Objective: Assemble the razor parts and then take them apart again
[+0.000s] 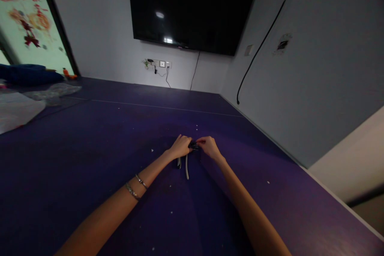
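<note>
My left hand (181, 146) is closed around a small black bundle (193, 145) over the purple surface. It looks like looped cord or straps, but its exact kind is too small to tell. At the bundle's right end, the fingertips of my right hand (209, 147) are pinched together on it. A pale grey cord-like strip (187, 168) hangs down below my left hand. Beside it is a shorter pale and black piece (179, 163), partly hidden by the hand. Two bracelets circle my left forearm.
The purple surface (120, 148) carries small white specks. Clear plastic wrapping (54, 91), a white sheet or bag (18, 110) and dark blue cloth (30, 75) lie at left. A television (192, 8) and sockets (162, 64) are on the back wall; a black cable (264, 40) hangs at right.
</note>
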